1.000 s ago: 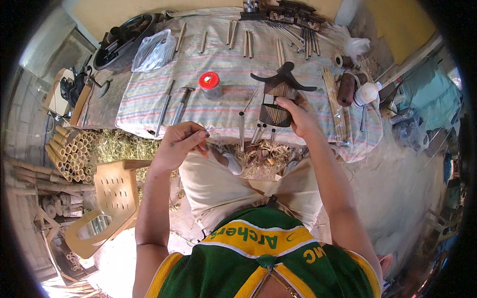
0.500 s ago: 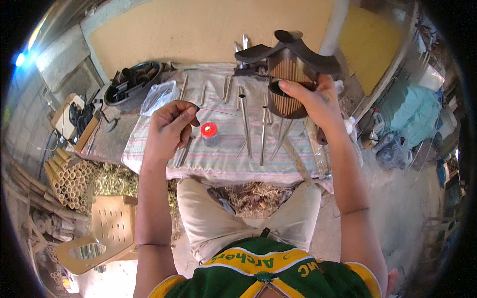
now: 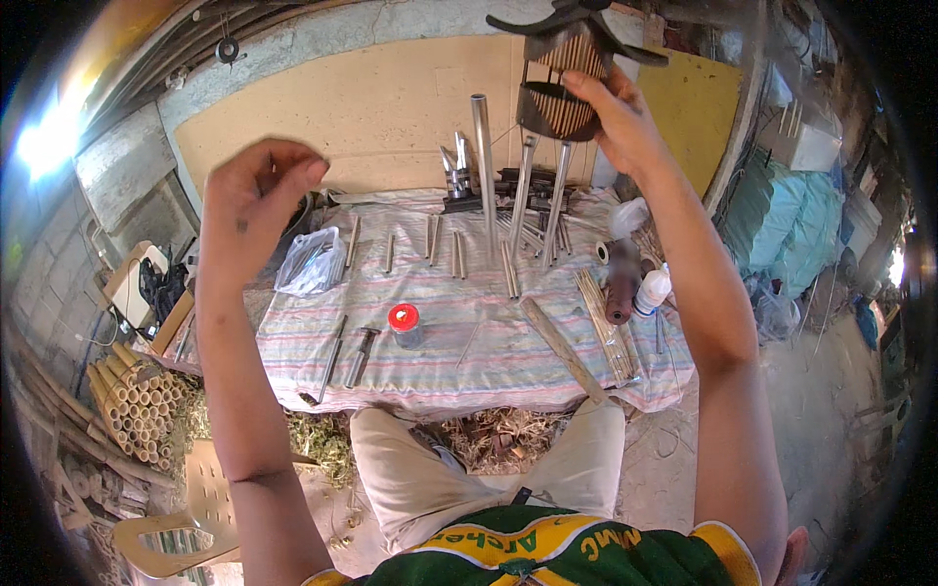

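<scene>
A counter [image 3: 322, 342] covered with a striped cloth [image 3: 469, 342] spans the middle of the view, with a pale board leaning behind it and a bundle of bamboo sections [image 3: 137, 400] at its left end. Metal tubes [image 3: 445, 249] lie in loose rows across the cloth, beside a wooden stick [image 3: 562, 347], a clear plastic bag [image 3: 311, 262], a white bottle [image 3: 653, 291] and a small red-lidded jar [image 3: 404, 320].

The wind chime [image 3: 557, 83], a dark slatted wooden body with three metal tubes dangling beneath it, is now high above the counter's far edge, where a second ago it sat low over the cloth near the person's lap. The right hand [image 3: 625, 122] grips its body from the side, fingers closed around the slats. The left hand [image 3: 256, 190] has also risen from the cloth and hangs level with the chime but well apart from it, fingers curled and pinched together; whether it holds a thread I cannot tell. Lifted so, the tubes hang free, which suits checking how they sit.
</scene>
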Demonstrator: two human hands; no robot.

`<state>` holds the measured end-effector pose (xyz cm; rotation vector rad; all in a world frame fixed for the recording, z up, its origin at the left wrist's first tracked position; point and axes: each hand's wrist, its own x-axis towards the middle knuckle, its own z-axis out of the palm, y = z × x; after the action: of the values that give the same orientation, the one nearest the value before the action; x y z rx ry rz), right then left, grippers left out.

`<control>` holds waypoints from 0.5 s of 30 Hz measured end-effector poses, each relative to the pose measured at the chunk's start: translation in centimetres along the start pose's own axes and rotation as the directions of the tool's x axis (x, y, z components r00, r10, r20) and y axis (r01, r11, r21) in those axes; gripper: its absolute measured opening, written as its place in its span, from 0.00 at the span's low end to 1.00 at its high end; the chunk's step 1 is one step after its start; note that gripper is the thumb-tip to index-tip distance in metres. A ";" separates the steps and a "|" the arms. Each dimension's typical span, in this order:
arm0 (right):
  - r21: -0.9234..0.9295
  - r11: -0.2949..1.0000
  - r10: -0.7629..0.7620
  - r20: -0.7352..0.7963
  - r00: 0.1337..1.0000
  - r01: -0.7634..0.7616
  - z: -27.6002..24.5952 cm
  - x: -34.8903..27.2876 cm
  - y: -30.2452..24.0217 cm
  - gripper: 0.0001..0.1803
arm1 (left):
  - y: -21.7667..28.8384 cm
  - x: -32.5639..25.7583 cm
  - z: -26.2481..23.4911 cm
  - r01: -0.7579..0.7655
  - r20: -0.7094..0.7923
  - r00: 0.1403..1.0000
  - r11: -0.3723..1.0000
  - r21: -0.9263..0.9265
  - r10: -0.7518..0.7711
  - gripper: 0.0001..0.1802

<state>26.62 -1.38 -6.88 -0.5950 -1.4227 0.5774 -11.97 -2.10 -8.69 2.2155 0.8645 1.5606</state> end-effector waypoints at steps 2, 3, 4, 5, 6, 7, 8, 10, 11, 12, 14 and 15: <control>-0.012 1.000 -0.028 0.030 0.999 0.029 -0.2 1.6 -0.2 0.26 | 1.4 2.1 0.2 -0.162 0.017 0.987 0.984 0.075 0.161 0.09; -0.018 0.999 -0.044 0.045 0.998 0.045 -0.4 2.2 -0.3 0.26 | 2.1 3.2 0.3 -0.243 0.029 0.970 0.964 0.110 0.241 0.09; -0.080 0.992 -0.094 0.078 0.992 0.101 -0.5 2.6 -0.3 0.23 | 2.8 4.2 0.4 -0.307 0.086 0.951 0.944 0.119 0.298 0.09; -0.107 0.992 -0.072 0.019 0.997 0.074 -0.7 3.0 -0.3 0.23 | 3.5 5.2 0.6 -0.371 0.144 0.925 0.921 0.123 0.353 0.10; -0.118 0.990 -0.072 0.003 0.997 0.071 -0.7 3.6 -0.4 0.23 | 4.2 6.2 0.9 -0.439 0.202 0.888 0.892 0.107 0.413 0.10; -0.129 0.989 -0.070 -0.013 0.997 0.068 -0.8 4.2 -0.5 0.23 | 4.8 7.2 1.4 -0.504 0.243 0.849 0.857 0.107 0.470 0.10; -0.124 0.990 -0.072 -0.008 0.997 0.070 -0.8 4.8 -0.7 0.24 | 5.5 8.1 2.0 -0.572 0.283 0.799 0.816 0.086 0.530 0.11; -0.113 0.991 -0.072 0.000 0.997 0.071 -0.6 5.6 -1.0 0.25 | 6.9 9.8 2.9 -0.629 0.379 0.758 0.748 0.210 0.531 0.11; -0.101 0.989 -0.111 0.004 0.994 0.111 -0.5 5.8 -1.1 0.20 | 7.5 10.4 3.4 -0.632 0.390 0.746 0.760 0.154 0.541 0.11; -0.089 0.985 -0.150 0.007 0.989 0.150 -0.1 6.2 -1.2 0.15 | 8.0 11.0 4.0 -0.594 0.404 0.768 0.788 0.159 0.497 0.11; -0.090 0.981 -0.174 -0.017 0.985 0.171 0.4 6.7 -1.5 0.13 | 8.6 12.0 5.2 -0.607 0.441 0.747 0.781 0.148 0.498 0.11; -0.105 0.983 -0.159 -0.045 0.986 0.153 0.7 7.0 -1.8 0.15 | 8.7 12.6 5.9 -0.657 0.461 0.702 0.743 0.127 0.542 0.10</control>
<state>26.35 2.18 -0.54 -0.5689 -1.4401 0.3644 -0.94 -0.47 3.36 3.1126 0.2278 1.1534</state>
